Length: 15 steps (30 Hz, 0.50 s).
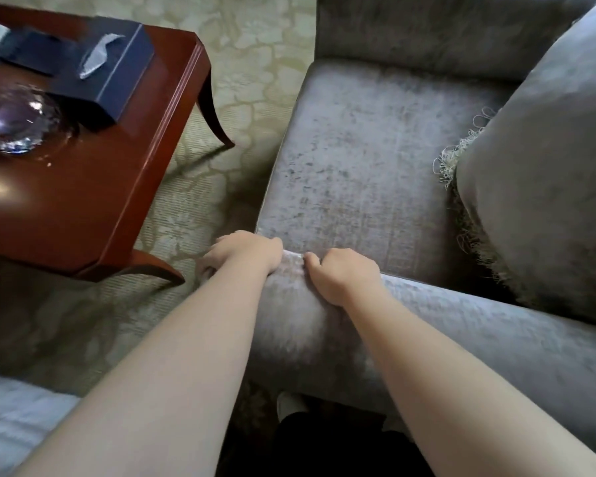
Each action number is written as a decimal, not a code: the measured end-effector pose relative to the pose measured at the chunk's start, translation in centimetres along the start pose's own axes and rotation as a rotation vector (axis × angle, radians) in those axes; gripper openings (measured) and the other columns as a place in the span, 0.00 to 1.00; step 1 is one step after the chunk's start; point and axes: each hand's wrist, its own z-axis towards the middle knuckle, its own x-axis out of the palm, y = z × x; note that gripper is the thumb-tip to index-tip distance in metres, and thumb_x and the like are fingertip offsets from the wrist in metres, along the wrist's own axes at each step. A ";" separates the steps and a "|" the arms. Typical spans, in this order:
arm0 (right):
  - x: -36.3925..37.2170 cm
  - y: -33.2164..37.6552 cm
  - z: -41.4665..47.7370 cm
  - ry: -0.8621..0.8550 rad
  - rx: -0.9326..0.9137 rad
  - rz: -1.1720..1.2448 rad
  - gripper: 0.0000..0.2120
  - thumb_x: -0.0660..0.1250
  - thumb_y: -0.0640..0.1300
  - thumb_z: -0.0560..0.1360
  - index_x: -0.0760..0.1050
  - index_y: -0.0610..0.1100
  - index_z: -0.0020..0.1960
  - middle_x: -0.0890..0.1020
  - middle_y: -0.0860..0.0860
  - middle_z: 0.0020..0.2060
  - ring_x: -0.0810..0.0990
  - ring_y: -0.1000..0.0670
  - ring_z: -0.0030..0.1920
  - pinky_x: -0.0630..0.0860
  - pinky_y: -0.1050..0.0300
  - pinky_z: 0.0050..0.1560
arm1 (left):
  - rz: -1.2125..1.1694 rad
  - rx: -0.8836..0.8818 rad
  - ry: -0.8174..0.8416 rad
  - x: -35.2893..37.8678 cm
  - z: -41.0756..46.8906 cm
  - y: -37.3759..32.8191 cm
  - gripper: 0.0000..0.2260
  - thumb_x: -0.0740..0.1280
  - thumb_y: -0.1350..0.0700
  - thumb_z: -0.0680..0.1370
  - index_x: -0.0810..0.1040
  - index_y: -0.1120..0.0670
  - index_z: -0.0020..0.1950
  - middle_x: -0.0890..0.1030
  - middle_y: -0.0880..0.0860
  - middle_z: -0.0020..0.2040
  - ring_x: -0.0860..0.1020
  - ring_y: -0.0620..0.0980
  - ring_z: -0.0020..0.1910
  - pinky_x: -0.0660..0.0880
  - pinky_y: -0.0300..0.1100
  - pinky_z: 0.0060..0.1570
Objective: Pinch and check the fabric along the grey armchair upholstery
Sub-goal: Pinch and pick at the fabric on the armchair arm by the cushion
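Fabric (291,263) on the armchair (358,149) armrest is bunched into a ridge between the left grip (245,256) and right grip (341,275), both clenched on it. It seems soft and pliant, best pinched shallowly.

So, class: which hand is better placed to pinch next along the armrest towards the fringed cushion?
Probably the right hand: it pinches fabric atop the armrest, nearer the fringed cushion; the left hand curls over the armrest's front end.
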 end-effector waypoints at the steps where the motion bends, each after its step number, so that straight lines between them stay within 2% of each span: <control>1: 0.1 0.0 0.0 -0.005 -0.004 -0.013 0.27 0.46 0.59 0.77 0.78 0.43 0.49 0.81 0.43 0.51 0.78 0.42 0.53 0.65 0.51 0.45 | 0.012 0.004 -0.002 0.1 0.1 -0.1 0.31 0.53 0.38 0.73 0.69 0.58 0.68 0.70 0.60 0.65 0.70 0.62 0.61 0.66 0.59 0.59; 4: 0.1 0.1 0.0 -0.016 -0.001 -0.024 0.27 0.46 0.60 0.77 0.77 0.44 0.46 0.81 0.43 0.50 0.78 0.42 0.52 0.66 0.52 0.44 | 0.044 0.005 -0.026 0.3 0.0 -0.3 0.32 0.52 0.37 0.74 0.70 0.59 0.67 0.71 0.62 0.64 0.71 0.64 0.60 0.67 0.62 0.58; 9: 0.0 -0.1 -0.1 0.023 0.006 -0.008 0.24 0.45 0.60 0.77 0.72 0.46 0.42 0.80 0.43 0.50 0.77 0.42 0.52 0.66 0.52 0.44 | 0.068 0.017 -0.082 0.7 -0.3 -0.1 0.30 0.50 0.39 0.75 0.71 0.59 0.65 0.72 0.62 0.63 0.72 0.63 0.57 0.68 0.59 0.56; 12: 0.1 -0.2 0.0 0.030 0.009 0.008 0.28 0.45 0.61 0.77 0.77 0.44 0.50 0.79 0.42 0.55 0.76 0.42 0.56 0.65 0.51 0.47 | 0.069 0.020 -0.131 1.0 -0.6 0.2 0.27 0.51 0.42 0.77 0.71 0.59 0.66 0.71 0.62 0.64 0.71 0.62 0.59 0.68 0.58 0.55; 15: 0.1 -0.3 -0.1 0.048 0.010 0.009 0.31 0.45 0.62 0.77 0.75 0.42 0.58 0.77 0.42 0.59 0.74 0.41 0.59 0.66 0.50 0.50 | 0.099 0.066 -0.164 1.2 -0.9 0.5 0.22 0.54 0.48 0.76 0.71 0.58 0.66 0.71 0.61 0.64 0.71 0.62 0.60 0.70 0.58 0.54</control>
